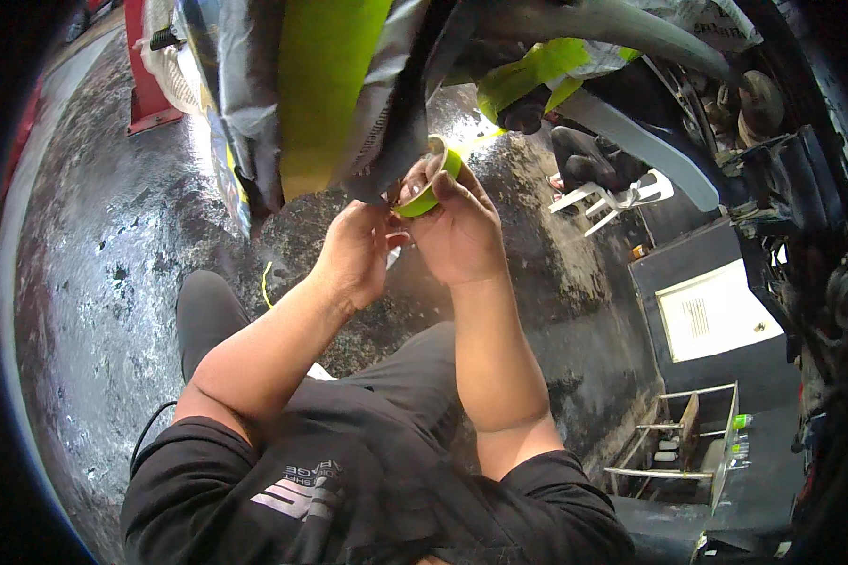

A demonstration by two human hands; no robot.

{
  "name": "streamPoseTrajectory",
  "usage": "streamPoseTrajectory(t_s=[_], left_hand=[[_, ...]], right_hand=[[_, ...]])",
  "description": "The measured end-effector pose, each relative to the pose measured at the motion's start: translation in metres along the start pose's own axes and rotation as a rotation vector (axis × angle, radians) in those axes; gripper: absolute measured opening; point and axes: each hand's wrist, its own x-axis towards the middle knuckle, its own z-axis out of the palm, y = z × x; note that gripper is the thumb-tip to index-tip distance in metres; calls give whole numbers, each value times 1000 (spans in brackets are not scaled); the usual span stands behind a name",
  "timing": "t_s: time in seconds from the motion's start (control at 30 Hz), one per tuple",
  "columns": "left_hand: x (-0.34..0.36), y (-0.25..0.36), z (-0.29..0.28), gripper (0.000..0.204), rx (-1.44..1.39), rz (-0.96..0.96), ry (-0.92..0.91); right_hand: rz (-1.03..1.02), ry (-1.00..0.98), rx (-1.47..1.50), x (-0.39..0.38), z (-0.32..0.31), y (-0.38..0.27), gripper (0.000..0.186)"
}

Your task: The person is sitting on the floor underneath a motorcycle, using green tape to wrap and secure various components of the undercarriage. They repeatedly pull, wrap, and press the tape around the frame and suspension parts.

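Observation:
My right hand [461,231] grips a roll of lime-green tape [420,201], its fingers through and around the ring. Close beside it, my left hand [353,247] is closed at the lower edge of a part wrapped in printed paper [386,122]. What its fingertips pinch is hidden. A broad lime-green band [334,80] runs down the wrapped part above my left hand. Something small and whitish [398,247] shows between my wrists, too unclear to name.
Another lime-green strip [537,66] and a grey curved bar [622,26] hang at the upper right. Beyond stands a white plastic chair [652,188]. A red stand [151,94] is at the upper left. A metal rack [664,474] with bottles stands at the lower right.

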Motion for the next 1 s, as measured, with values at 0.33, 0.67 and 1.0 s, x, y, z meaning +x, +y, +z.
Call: streamPoseTrajectory(t_s=[0.33, 0.67, 1.0], left_hand=[[-21, 7, 25, 15, 160, 510, 62], [-36, 13, 44, 32, 164, 746, -83], [-42, 16, 49, 38, 173, 724, -32]], right_hand=[[-230, 288, -561, -4, -3, -9, 28], [-498, 422, -1032, -4, 25, -15, 29], [-843, -157, -2189, 8, 79, -105, 53]])
